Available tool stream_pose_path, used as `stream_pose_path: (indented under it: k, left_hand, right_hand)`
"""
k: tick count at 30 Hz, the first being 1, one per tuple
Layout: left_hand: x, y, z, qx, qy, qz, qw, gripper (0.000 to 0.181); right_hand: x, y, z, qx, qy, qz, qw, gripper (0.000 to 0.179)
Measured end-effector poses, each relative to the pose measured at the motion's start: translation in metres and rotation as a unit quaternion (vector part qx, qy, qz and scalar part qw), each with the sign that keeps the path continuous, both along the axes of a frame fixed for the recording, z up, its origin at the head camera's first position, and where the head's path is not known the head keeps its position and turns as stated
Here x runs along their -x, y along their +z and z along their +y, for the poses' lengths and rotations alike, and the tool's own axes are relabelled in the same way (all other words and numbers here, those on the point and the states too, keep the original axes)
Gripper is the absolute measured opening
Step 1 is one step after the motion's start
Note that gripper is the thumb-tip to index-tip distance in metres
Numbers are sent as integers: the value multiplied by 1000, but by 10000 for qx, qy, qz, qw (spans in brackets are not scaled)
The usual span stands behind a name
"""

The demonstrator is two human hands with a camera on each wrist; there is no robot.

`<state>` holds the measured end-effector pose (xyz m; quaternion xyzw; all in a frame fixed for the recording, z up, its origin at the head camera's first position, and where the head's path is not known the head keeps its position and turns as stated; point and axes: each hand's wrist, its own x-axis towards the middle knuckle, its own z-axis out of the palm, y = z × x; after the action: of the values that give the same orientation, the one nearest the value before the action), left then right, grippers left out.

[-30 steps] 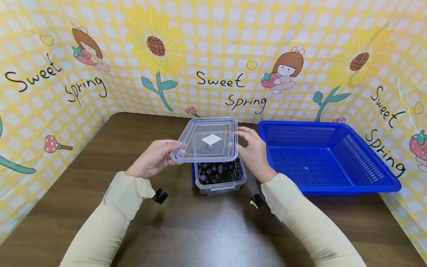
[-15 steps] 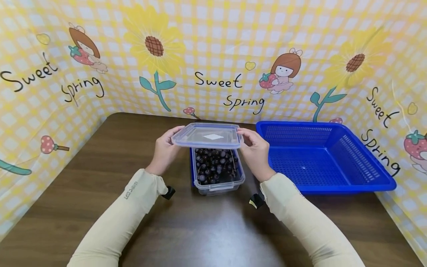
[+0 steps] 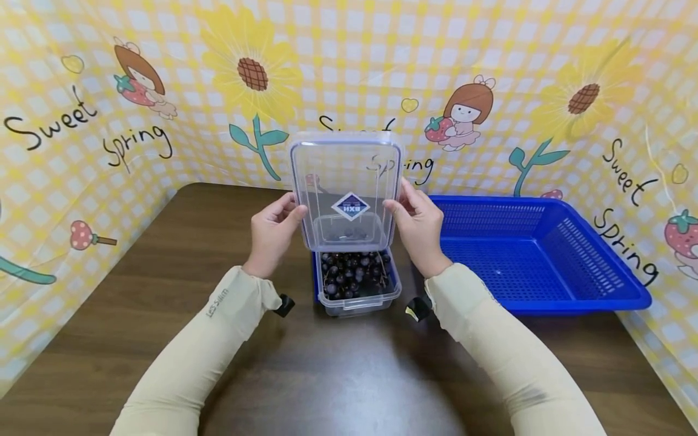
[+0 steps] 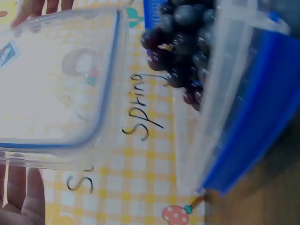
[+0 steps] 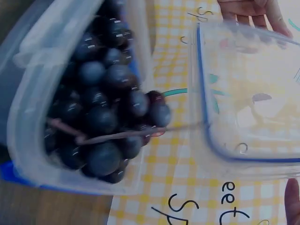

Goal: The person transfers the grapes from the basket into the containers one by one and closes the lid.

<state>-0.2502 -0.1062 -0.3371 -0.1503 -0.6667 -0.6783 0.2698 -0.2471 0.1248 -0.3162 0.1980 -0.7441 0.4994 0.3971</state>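
Observation:
Above the table, both hands hold a clear plastic lid by its side edges, standing nearly upright. It has a blue sealing ring and a diamond label whose print is upside down. The left hand grips the left edge, thumb in front. On the opposite edge the right hand grips likewise. Just below and nearer stands a clear plastic container, uncovered, filled with dark grapes. A blue edge shows along its left side. In the right wrist view, a stem crosses the grapes.
A large blue plastic basket with slotted walls stands on the right of the brown wooden table. A yellow checked cloth with flowers and lettering hangs behind and at both sides.
The lid has tipped up from near flat to almost upright, and the label's printed face now shows. The left hand moved farther along the lid's edge. Container and basket stayed in place.

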Motion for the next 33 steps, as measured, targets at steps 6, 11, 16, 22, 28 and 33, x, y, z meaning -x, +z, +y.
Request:
stream_pose_path:
  k: [6, 11, 16, 22, 28, 33]
  left_hand:
    - [-4, 8, 1, -136, -547, -1819, 9817, 32]
    - [-1, 12, -7, 200, -1041, -3229, 9405, 40]
    - [1, 23, -12, 681, -1685, -3781, 9077, 47]
    - [5, 31, -20, 860, -2723, -4161, 8633, 61]
    - [7, 26, -21, 944, -2563, -4148, 8679, 61]
    - [7, 21, -18, 1159, -2213, -4053, 8794, 54]
  right_hand:
    - [4, 13, 1, 396, 12, -2222, 9742, 45]
    - [8, 23, 10, 872, 916, -4840, 8659, 61]
    - [16, 32, 18, 585, 1317, -5731, 8067, 75]
    - [21, 38, 18, 237, 1249, -5814, 8036, 67]
    - [20, 32, 10, -211, 908, -5428, 8347, 49]
    - [19, 23, 5, -745, 738, -5195, 8480, 47]
